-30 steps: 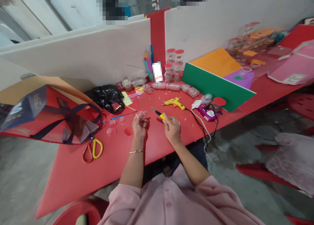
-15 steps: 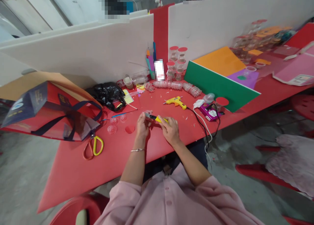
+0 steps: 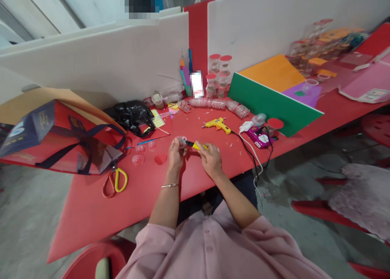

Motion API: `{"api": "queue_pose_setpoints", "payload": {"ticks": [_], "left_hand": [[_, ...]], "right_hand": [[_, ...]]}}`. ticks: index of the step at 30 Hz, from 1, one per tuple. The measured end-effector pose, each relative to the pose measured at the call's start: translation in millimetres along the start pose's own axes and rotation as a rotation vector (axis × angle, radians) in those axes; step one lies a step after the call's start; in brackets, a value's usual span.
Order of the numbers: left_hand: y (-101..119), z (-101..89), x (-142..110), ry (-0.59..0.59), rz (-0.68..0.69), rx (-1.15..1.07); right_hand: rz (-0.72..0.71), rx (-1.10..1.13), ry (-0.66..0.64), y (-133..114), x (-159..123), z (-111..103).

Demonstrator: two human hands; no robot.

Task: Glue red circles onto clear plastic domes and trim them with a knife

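My left hand (image 3: 176, 154) is closed round a small clear plastic lid (image 3: 182, 141), holding it above the red table. In my right hand (image 3: 211, 159) is a yellow and black utility knife (image 3: 196, 145), its blade end at the lid; whether the blade has gone through I cannot tell. Left of my left hand lie several clear domed lids (image 3: 138, 159) and a red paper disc (image 3: 160, 159). Beyond my hands rests a yellow glue gun (image 3: 217, 125), its dark cord running to the right.
Scissors (image 3: 115, 182) and a large red-and-blue bag (image 3: 63, 137) are on the left, a black plastic bag (image 3: 131, 115) behind. A row of nested clear cups (image 3: 210, 104), a green board (image 3: 268, 104) and a purple box (image 3: 260, 138) with cables stand at the back and right.
My right hand has brought the utility knife leftward to the lid in my left hand. Over the last half second the hands have hardly moved; the view has shifted slightly.
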State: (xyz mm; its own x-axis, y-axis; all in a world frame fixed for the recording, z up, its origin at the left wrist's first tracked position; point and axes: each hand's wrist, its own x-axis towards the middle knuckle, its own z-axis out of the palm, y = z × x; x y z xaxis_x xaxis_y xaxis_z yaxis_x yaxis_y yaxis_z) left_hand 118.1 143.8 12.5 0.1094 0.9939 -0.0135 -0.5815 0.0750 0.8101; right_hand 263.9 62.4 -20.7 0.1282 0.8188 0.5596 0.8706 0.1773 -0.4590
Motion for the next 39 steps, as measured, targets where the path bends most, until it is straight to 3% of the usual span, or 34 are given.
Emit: {"api": "queue_pose_setpoints", "payload": {"ticks": [7, 17, 39], "left_hand": [[10, -2.0, 1, 0.041, -0.1, -0.012], [5, 5.3, 2, 0.121, -0.135, -0.018], [3, 2.2, -2, 0.094, -0.075, -0.084]], "right_hand": [[0.144, 0.006, 0.119, 12, 6, 2], [-0.076, 0.044, 0.006, -2, 2, -8], [-0.077, 0.094, 0.03, -1, 2, -5]]}}
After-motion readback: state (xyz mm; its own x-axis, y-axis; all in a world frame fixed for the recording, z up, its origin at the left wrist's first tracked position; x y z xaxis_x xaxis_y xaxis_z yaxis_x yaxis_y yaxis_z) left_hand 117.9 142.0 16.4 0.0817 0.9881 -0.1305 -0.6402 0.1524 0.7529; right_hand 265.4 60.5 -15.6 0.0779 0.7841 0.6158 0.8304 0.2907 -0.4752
